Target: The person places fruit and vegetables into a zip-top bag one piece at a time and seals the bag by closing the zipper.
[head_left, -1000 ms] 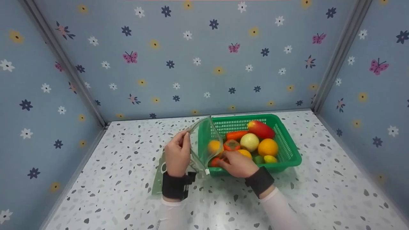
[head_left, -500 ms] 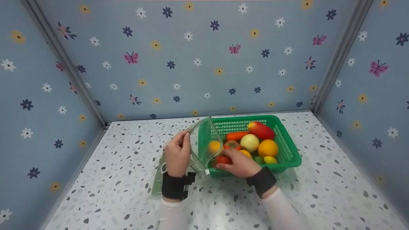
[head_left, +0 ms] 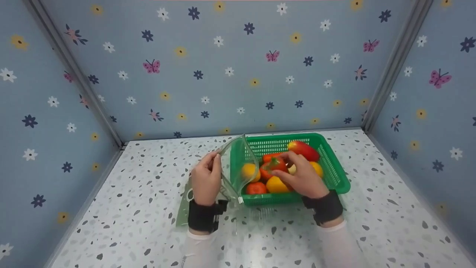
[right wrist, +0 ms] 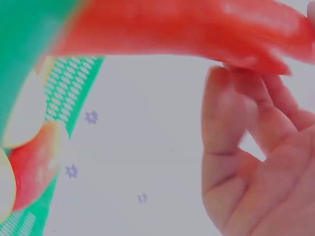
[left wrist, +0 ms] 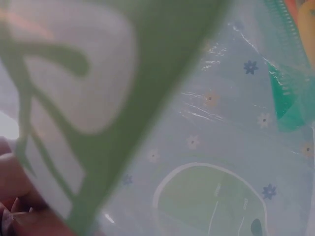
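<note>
My left hand [head_left: 206,178] pinches the edge of a clear zip bag [head_left: 240,160] with green print, its mouth spread toward the right. The bag overlaps the left end of a green basket [head_left: 340,176] in the head view. Above the produce, my right hand [head_left: 308,180] holds a red bell pepper [head_left: 271,170] by thumb and fingers, its green stem upward. Close up in the right wrist view, the pepper [right wrist: 172,29] lies along the fingers [right wrist: 221,113]. Green print on the bag [left wrist: 162,59] fills much of the left wrist view.
In the basket lie a red-yellow mango [head_left: 304,150], a carrot [head_left: 269,157], an orange [head_left: 251,172], a yellow-orange fruit [head_left: 277,185] and a red tomato-like piece [head_left: 256,188]. A flowered wall [head_left: 238,93] stands behind the speckled table [head_left: 156,186].
My right hand has left the round red piece at the basket's front left, moved right and back, and now grips the bell pepper. My left hand and the bag have stayed put.
</note>
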Motion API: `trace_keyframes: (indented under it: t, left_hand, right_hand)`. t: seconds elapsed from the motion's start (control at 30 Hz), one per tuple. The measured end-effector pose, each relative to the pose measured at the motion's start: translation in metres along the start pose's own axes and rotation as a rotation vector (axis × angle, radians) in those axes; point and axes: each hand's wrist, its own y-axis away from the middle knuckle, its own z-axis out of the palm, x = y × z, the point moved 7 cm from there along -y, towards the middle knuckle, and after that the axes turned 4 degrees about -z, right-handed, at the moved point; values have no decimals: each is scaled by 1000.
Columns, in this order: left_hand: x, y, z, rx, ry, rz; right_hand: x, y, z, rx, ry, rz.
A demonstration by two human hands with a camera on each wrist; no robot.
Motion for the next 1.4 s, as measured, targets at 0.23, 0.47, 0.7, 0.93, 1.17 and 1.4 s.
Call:
trace_keyframes:
  t: [0.23,0.47,0.7,0.93,1.17,1.4]
  left_hand:
    - [1,1,1,-17,20,-4]
    - [1,1,2,-19,23,5]
    - [1,0,4,-31,37,3]
    - [1,0,5,-31,25,-2]
    - [2,2,6,-45,35,-9]
    - [3,1,10,-60,32,-22]
  right_hand:
    - [-11,11,-45,310,-61,-106]
    - [-16,26,-74,553,-203,-100]
    - [-16,38,-91,800,-469,-142]
    - [-16,38,-87,833,-595,-119]
    - [-29,25,-52,669,-615,-139]
    - [-49,13,9,399,-583,-236]
